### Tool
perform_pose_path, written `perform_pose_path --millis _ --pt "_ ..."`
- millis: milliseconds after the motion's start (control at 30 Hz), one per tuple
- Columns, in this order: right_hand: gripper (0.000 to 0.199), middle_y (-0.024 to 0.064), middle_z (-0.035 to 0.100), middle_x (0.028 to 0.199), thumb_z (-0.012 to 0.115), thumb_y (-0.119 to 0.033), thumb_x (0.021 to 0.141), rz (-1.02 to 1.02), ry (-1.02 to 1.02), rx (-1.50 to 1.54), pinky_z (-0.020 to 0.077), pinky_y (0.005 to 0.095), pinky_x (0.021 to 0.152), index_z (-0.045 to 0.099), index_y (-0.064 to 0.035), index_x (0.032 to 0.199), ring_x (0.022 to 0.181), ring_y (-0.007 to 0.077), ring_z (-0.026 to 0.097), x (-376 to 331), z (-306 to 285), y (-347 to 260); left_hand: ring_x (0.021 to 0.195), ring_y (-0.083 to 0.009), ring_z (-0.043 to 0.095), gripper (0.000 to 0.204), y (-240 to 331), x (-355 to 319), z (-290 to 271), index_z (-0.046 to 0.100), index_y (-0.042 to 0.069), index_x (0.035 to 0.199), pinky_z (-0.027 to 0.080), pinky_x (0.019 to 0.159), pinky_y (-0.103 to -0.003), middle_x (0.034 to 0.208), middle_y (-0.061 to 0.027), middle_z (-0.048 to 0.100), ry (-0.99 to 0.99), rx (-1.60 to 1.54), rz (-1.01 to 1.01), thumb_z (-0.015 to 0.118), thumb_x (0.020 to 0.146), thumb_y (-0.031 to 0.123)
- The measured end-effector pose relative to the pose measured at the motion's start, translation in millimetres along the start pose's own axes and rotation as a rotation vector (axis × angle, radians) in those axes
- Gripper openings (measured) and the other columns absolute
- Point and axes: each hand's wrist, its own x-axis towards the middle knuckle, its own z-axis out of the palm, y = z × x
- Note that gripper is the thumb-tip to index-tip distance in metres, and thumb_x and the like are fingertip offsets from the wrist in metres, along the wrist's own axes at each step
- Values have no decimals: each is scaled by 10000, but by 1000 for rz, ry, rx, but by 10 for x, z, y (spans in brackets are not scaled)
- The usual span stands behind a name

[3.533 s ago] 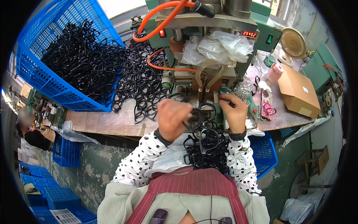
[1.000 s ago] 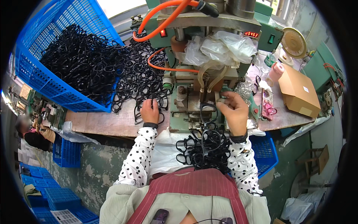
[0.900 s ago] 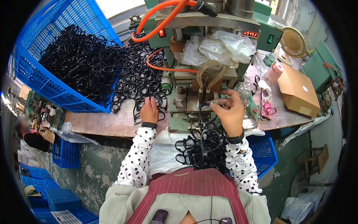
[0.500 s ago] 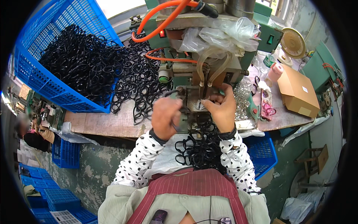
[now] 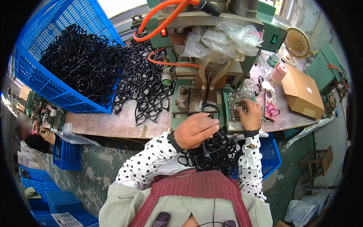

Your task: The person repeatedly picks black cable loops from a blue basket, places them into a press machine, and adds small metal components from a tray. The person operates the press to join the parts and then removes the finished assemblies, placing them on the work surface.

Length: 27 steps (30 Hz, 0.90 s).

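Observation:
A black eyeglass frame [image 5: 216, 110] is gripped in my left hand [image 5: 196, 131], its fingers closed around the middle. One rim sits just in front of the machine's metal work block [image 5: 197, 101], under the press head; the other hangs below my fingers. My right hand [image 5: 250, 115] is at the tray of small shiny metal parts [image 5: 236, 99], fingertips curled down among them. Whatever those fingertips pinch is too small or hidden to name. Below my hands, a heap of black eyeglass frames [image 5: 223, 157] lies on my lap.
A tilted blue crate [image 5: 64, 99] full of black frames stands at the left, with loose frames [image 5: 145, 98] spilling beside it. Orange air hoses [image 5: 162, 19] and a plastic bag [image 5: 227, 39] hang about the machine. A cardboard box [image 5: 301, 92] and small fan [image 5: 297, 42] stand right.
My right hand has left the work block and moved right to the tray of metal parts. My left hand has come down and right, with an eyeglass frame now plainly showing in it.

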Motion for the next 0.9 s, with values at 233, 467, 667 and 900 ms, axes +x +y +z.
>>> perform_pose_path --millis 233,467,667,900 --pt "78 73 650 928 705 -122 782 5 139 13 435 405 830 649 -84 819 948 297 564 -124 189 136 1034 -279 625 383 32 17 -52 624 36 1179 490 953 -462 1184 -127 628 8 25 0 662 802 89" --pt "83 126 644 822 629 -127 901 110 194 82 463 419 683 600 -55 929 769 331 606 -177 178 97 1031 -248 534 328 -299 -514 -253 584 147 1147 391 898 -438 1158 -70 577 210 484 -216 659 841 241" --pt "80 136 661 828 610 -100 910 147 175 168 481 429 636 592 -64 979 740 350 635 -184 220 65 1124 -335 469 209 -1163 -1544 -555 663 227 1068 376 954 -491 1214 -96 540 352 1107 -1190 666 863 270" --pt "98 100 672 859 620 -71 866 160 158 78 474 424 701 612 -93 961 793 326 616 -178 188 93 1030 -312 529 89 -1307 -1779 -650 629 167 958 424 865 -459 1022 -58 573 266 898 -1316 635 889 223"
